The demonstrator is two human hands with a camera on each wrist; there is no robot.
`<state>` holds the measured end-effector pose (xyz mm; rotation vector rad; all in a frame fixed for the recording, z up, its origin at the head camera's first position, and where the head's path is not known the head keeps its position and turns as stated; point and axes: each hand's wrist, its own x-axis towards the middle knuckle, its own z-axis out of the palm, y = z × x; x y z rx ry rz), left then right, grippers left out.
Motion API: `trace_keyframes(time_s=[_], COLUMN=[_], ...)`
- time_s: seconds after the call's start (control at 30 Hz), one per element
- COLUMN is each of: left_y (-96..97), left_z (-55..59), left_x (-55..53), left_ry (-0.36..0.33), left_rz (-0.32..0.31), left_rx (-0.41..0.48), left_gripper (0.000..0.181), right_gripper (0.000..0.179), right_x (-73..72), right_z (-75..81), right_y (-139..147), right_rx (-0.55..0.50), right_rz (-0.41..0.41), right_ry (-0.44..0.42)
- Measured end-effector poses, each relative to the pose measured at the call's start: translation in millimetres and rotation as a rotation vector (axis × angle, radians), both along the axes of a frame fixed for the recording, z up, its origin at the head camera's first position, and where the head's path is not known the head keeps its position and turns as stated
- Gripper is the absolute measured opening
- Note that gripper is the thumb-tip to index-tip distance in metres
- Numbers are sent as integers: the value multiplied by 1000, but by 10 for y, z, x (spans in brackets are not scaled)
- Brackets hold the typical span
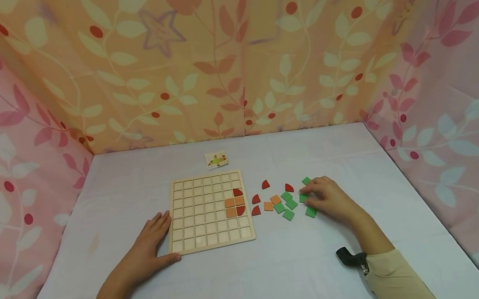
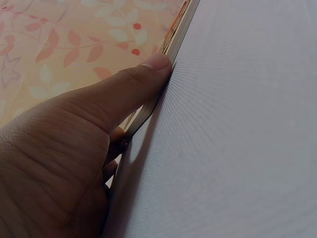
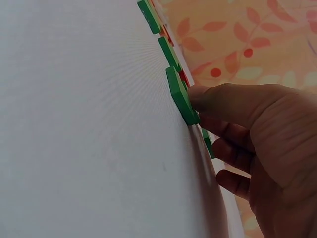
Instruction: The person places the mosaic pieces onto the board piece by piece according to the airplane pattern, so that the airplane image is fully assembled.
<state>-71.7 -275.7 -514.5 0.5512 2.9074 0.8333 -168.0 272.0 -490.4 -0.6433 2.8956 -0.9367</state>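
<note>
Left hand lies spread against the board's near-left corner. Right hand bends its fingers over 1 green tile beside other tiles, right of the board; I cannot tell whether it pinches.

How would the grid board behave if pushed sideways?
The grid board is probably stiff: it looks wooden and its edges run straight. It should slide rather than tip, since it is thin and lies flat on the white surface. The orange squares would likely travel along, as they sit within its ridged cells.
</note>
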Motion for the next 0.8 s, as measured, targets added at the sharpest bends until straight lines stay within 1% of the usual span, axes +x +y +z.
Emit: trace_keyframes(time_s=[0.13, 0.33, 0.53, 0.73, 0.8], left_y=[2, 10, 1, -2, 2], left_z=[0, 22, 36, 26, 24], left_x=[-1, -5, -10, -12, -8], left_ry=[1, -1, 5, 13, 8], left_rz=[-2, -4, -13, -15, -12], left_rx=[1, 4, 5, 9, 10], left_gripper=[115, 115, 114, 114, 114], right_gripper=[29, 28, 28, 29, 29], right_x=[-7, -9, -13, -15, -11], right_z=[-22, -26, -40, -16, 9], right_y=[8, 15, 12, 12, 7], right_rx=[23, 30, 41, 52, 39], right_rz=[11, 18, 20, 13, 1], right_ry=[12, 30, 30, 35, 23])
